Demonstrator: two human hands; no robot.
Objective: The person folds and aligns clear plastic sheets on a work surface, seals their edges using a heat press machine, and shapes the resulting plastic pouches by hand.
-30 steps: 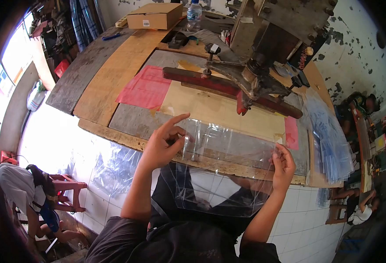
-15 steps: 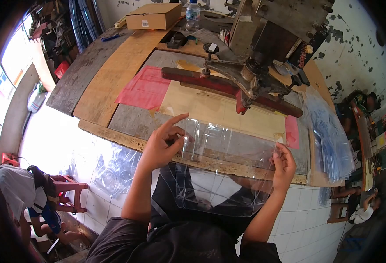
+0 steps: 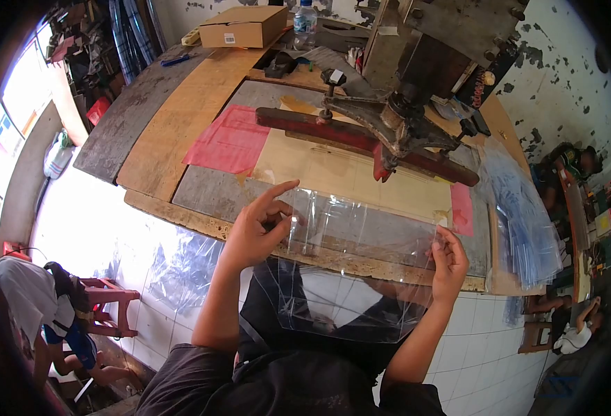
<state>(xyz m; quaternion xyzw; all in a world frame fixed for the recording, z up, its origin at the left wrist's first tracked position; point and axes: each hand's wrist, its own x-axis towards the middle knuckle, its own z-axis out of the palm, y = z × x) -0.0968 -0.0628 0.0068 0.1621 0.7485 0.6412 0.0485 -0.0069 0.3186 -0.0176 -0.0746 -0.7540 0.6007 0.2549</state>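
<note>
A clear plastic sheet (image 3: 361, 239) stretches between my two hands, its lower part hanging past the table's front edge over my lap. My left hand (image 3: 260, 225) pinches its left edge between thumb and curled fingers, the index finger pointing out. At the other side, my right hand (image 3: 448, 260) grips the upper right corner between thumb and fingers. Beyond the sheet lies a cream-coloured pad (image 3: 319, 166) with a pink sheet (image 3: 229, 139) at its left end. Above that pad is the long red bar (image 3: 305, 126) of a press.
The press head (image 3: 416, 104) rises at the back. A pile of clear plastic pieces (image 3: 520, 215) lies at the right. A cardboard box (image 3: 243, 26) and a water bottle (image 3: 305, 24) stand at the back. Other people (image 3: 31, 305) sit to the left and far right; more plastic (image 3: 184, 267) covers the floor.
My hands and the plastic sheet stay in practically the same place. The person at the left shifts slightly, and a person at the far right has raised their hands a little.
</note>
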